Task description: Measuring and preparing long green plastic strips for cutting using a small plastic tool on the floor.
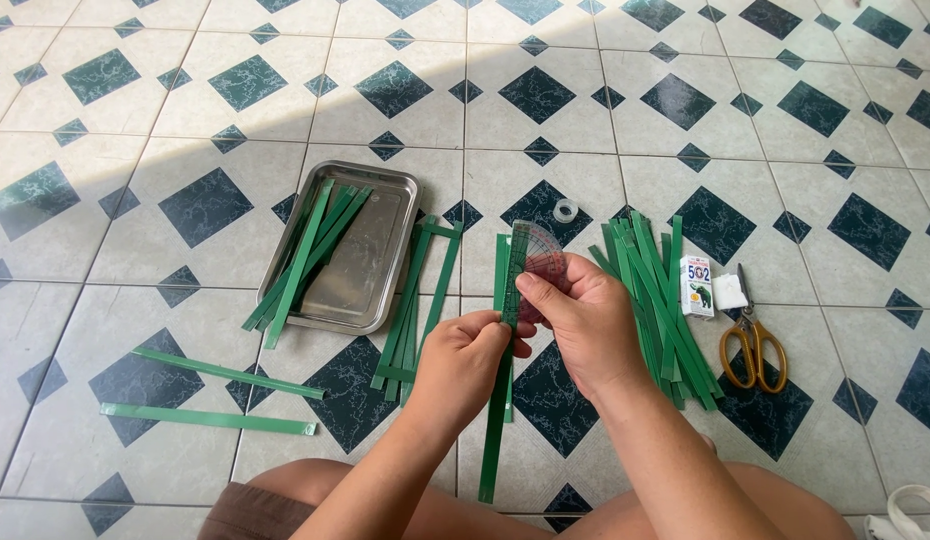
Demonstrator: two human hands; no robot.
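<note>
We find a long green strip (502,300) held upright in the middle of the view, above a tiled floor (185,120). Its lower end reaches down toward the person's knees. The left hand (463,362) is closed around the strip at about mid-length, fingers curled over it. The right hand (582,318) pinches a clear semicircular protractor (538,258) between thumb and fingers and sets it against the upper part of the strip. The protractor overlaps the strip's right edge.

Just left of the hands, we note a small bundle of green strips (417,305) lying on the floor. Beyond it sits a rectangular metal tray (370,262) with several more green strips (307,255) laid slantwise across its left side and overhanging its near rim. Two single green strips (220,395) lie further left, apart from the tray.

To the right of the hands, we record a larger fanned pile of green strips (657,300). Beside it stands a small white box (697,286), with a white block (729,291) touching it. Scissors with yellow handles (752,340) lie just beyond. A roll of clear tape (565,210) rests on the floor behind the hands.
</note>
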